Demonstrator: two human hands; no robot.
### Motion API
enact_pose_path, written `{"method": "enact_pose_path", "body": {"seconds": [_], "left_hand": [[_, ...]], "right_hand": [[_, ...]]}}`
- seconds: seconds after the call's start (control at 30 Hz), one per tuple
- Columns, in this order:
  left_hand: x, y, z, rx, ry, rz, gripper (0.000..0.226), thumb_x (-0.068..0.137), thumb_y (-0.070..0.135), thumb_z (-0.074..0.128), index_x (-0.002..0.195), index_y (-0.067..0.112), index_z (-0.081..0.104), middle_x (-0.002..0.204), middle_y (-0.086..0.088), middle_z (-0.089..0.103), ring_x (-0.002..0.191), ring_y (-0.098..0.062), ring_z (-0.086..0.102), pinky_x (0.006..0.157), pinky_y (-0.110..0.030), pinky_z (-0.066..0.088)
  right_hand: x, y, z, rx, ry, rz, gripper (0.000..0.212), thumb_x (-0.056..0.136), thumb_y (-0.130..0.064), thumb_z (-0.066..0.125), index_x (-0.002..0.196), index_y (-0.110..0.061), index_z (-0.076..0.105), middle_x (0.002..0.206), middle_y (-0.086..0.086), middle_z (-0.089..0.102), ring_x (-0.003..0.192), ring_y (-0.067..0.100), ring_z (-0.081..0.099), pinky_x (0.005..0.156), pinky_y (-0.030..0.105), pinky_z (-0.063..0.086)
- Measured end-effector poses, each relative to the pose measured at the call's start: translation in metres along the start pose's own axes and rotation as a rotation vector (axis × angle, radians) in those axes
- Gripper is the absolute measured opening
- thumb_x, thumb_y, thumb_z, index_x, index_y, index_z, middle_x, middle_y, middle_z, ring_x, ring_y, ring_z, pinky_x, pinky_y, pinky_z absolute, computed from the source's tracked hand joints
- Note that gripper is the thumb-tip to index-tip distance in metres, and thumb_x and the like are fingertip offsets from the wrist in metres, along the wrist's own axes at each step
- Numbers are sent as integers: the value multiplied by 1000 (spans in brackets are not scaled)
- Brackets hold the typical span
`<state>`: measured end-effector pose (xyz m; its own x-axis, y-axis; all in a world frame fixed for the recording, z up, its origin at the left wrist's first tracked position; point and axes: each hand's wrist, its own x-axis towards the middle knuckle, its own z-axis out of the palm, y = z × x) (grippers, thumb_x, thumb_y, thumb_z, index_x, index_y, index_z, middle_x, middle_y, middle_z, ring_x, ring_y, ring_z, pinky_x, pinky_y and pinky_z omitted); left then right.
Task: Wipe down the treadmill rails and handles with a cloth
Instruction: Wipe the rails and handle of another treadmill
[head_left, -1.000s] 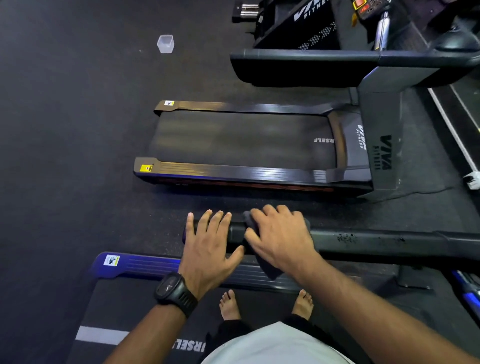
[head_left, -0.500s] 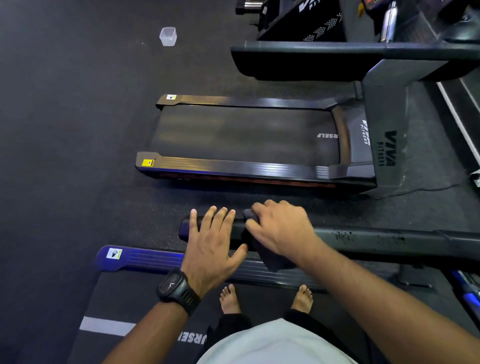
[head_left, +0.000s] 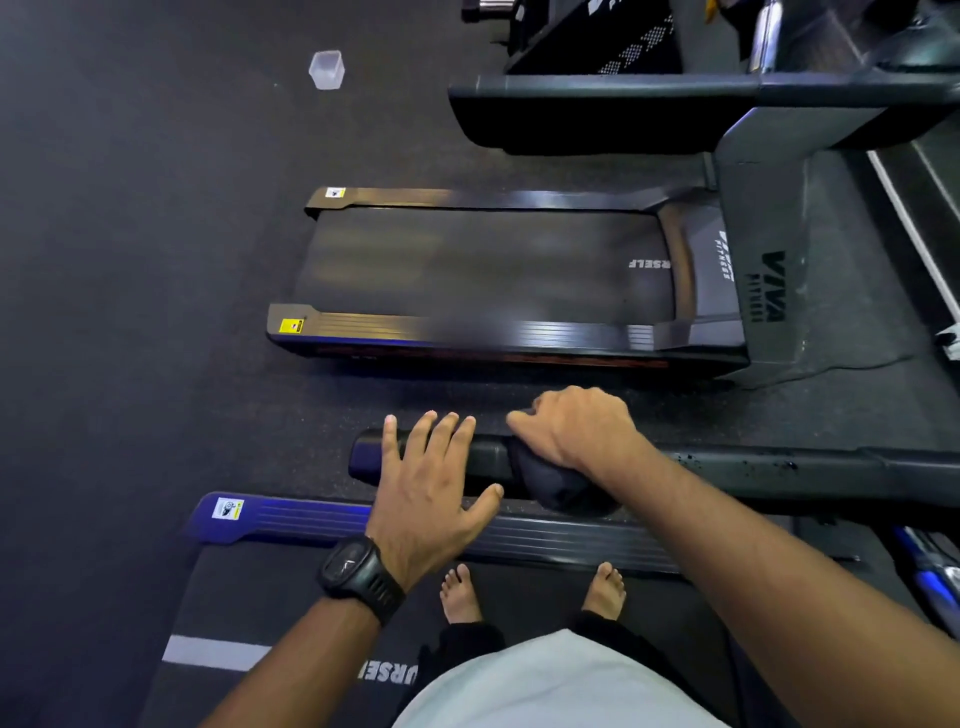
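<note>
A black treadmill handrail (head_left: 753, 467) runs left to right in front of me, its free end at the left. My left hand (head_left: 431, 483) lies flat on the rail near that end, fingers spread, a black watch on the wrist. My right hand (head_left: 576, 431) presses a dark cloth (head_left: 561, 483) wrapped over the rail just right of my left hand; the cloth hangs down on the near side. Below the rail lies the side rail (head_left: 519, 535) of the treadmill deck I stand on barefoot.
A second treadmill (head_left: 488, 270) lies on the dark floor beyond the rail, with its upright (head_left: 769, 270) at the right and its own handrail (head_left: 597, 109) above. A small clear plastic cup (head_left: 327, 69) sits on the floor at the far left.
My right hand has slid the cloth a little to the right along the rail, opening a gap from my left hand, which stays flat on the rail's end.
</note>
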<state>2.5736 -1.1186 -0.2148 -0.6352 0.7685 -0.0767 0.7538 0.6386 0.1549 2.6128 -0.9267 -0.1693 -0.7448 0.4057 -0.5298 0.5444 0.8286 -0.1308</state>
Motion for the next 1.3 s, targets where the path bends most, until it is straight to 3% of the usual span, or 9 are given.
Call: {"method": "enact_pose_path", "body": {"seconds": [0.17, 0.27, 0.4, 0.57, 0.67, 0.83, 1.03, 1.2, 1.3], "left_hand": [[1, 3, 0, -4, 17, 2, 79, 85, 63, 37, 145, 13, 46, 146, -6, 51, 139, -28, 41, 119, -65, 14], [2, 3, 0, 3, 23, 0, 79, 84, 63, 38, 144, 13, 48, 144, -6, 52, 138, -29, 42, 118, -65, 13], [2, 5, 0, 33, -15, 0, 82, 86, 67, 34, 147, 13, 44, 146, -7, 49, 141, -29, 39, 119, -66, 10], [3, 7, -1, 11, -6, 1, 81, 85, 66, 35, 145, 12, 46, 145, -8, 51, 140, -30, 40, 118, -66, 11], [3, 8, -1, -14, -9, 14, 79, 87, 64, 33, 146, 13, 45, 146, -6, 49, 141, -29, 38, 119, -65, 7], [5, 18, -1, -29, -27, 62, 80, 91, 66, 27, 150, 14, 40, 151, -5, 45, 145, -26, 33, 121, -61, 2], [6, 23, 2, -1, 3, 59, 79, 87, 65, 37, 145, 11, 47, 146, -6, 51, 140, -28, 40, 120, -63, 11], [5, 25, 1, -1, -15, 44, 81, 89, 67, 34, 148, 12, 42, 149, -6, 48, 143, -28, 36, 121, -62, 9], [4, 25, 0, 8, -13, 49, 80, 89, 66, 35, 148, 12, 43, 148, -6, 49, 142, -28, 38, 120, -62, 10]], "right_hand": [[-42, -2, 29, -171, 320, -191, 46, 95, -53, 30, 118, -26, 58, 115, 2, 64, 104, 28, 59, 82, 43, 47], [-29, -1, 20, -112, 272, -258, 43, 99, -52, 31, 117, -26, 60, 115, 3, 66, 105, 30, 63, 80, 40, 48], [-11, 9, 3, -64, 77, -7, 50, 102, -46, 30, 116, -16, 67, 117, 12, 69, 108, 36, 64, 84, 41, 51], [-46, 3, 32, -200, 347, -150, 44, 96, -53, 30, 114, -23, 58, 112, 3, 64, 101, 29, 59, 77, 45, 45], [-33, 4, 28, -122, 310, -233, 42, 96, -54, 34, 113, -26, 60, 112, 2, 66, 102, 29, 61, 79, 42, 48], [-17, 23, 14, -13, 161, 16, 47, 96, -52, 32, 109, -21, 65, 113, 8, 69, 104, 35, 63, 87, 45, 52], [-42, 24, 34, -174, 344, -251, 49, 93, -53, 28, 116, -24, 60, 111, 2, 66, 101, 27, 60, 78, 43, 47], [-14, 28, 10, -29, 130, 17, 50, 98, -50, 31, 110, -18, 68, 111, 10, 70, 102, 34, 65, 82, 41, 51], [-35, 26, 29, -154, 339, -51, 45, 98, -50, 30, 112, -20, 60, 111, 4, 65, 101, 30, 60, 77, 43, 44]]}}
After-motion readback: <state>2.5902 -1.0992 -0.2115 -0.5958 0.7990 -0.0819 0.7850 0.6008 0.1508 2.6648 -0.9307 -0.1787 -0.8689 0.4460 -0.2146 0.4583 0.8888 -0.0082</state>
